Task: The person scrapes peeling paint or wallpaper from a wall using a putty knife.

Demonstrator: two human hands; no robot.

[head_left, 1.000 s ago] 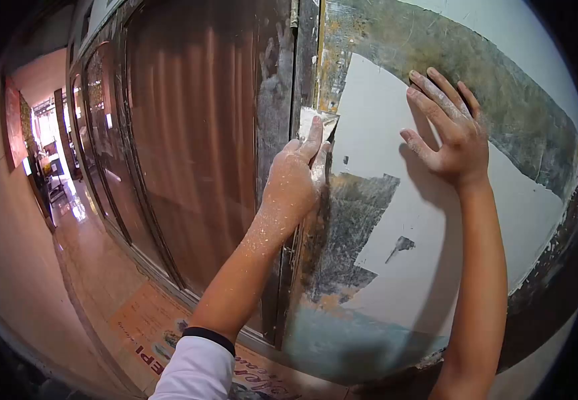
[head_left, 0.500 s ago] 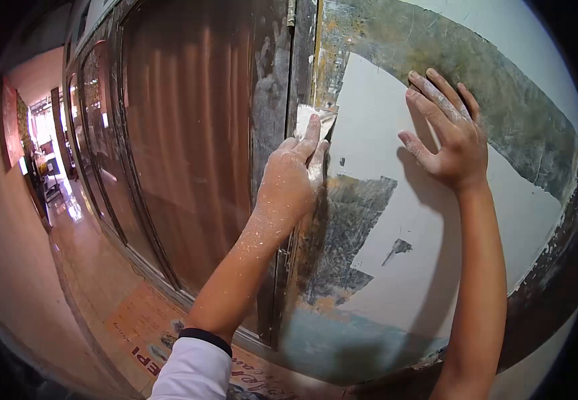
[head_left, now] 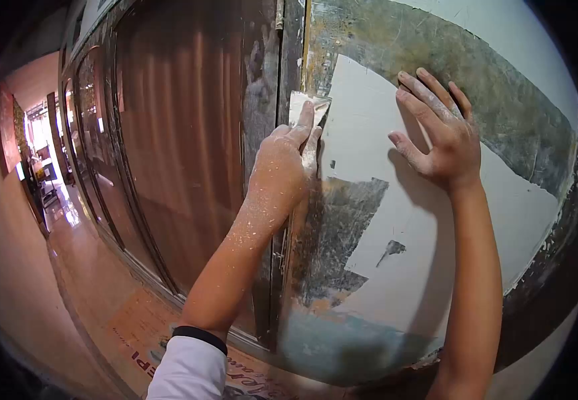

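My left hand (head_left: 281,163), speckled with white, is closed round a putty knife (head_left: 308,109) whose blade is coated in white paste. Its index finger presses along the blade, and the handle is hidden by the hand. The blade lies against the wall's left edge, beside the dark door frame. My right hand (head_left: 442,137) rests open on the wall, fingers spread and dusted white, at the upper border of the white putty layer (head_left: 362,100). Below the knife, a bare grey patch (head_left: 342,227) breaks into the putty, and a small dark gouge (head_left: 390,252) shows lower right.
Left of the wall stands a dark wooden door with a glass panel (head_left: 179,133) and a brown curtain behind it. A printed sheet (head_left: 146,327) lies on the floor below. At far left a corridor with a shiny floor (head_left: 79,240) runs towards daylight.
My left hand has slid the putty knife slightly up along the wall's edge. My right hand stays in the same place on the wall. The whole view has shifted a little.
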